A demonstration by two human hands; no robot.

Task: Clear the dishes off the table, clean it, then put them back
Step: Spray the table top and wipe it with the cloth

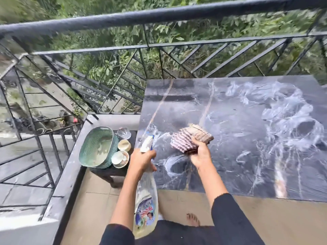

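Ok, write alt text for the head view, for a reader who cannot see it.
On a balcony, a person's left hand grips a spray bottle and the right hand holds a folded striped cloth over a dark marbled table. To the left, a green basket, cups and a glass bowl sit on a low dark stool beside the black railing.

You're out on the balcony of a home, well above the ground. Beyond your fingers (199, 145) a black metal railing (159, 16) turns the corner, with leafy greenery (109, 68) showing through it. Under your fingers lies a dark marble-look surface (247, 138). Nearer you than them are beige floor tiles (99, 200) and a bare foot (192, 219). Left of your fingers a low stool (106, 172) carries a green basket (106, 162), cups (120, 159) and a glass bowl (124, 132), all household things.
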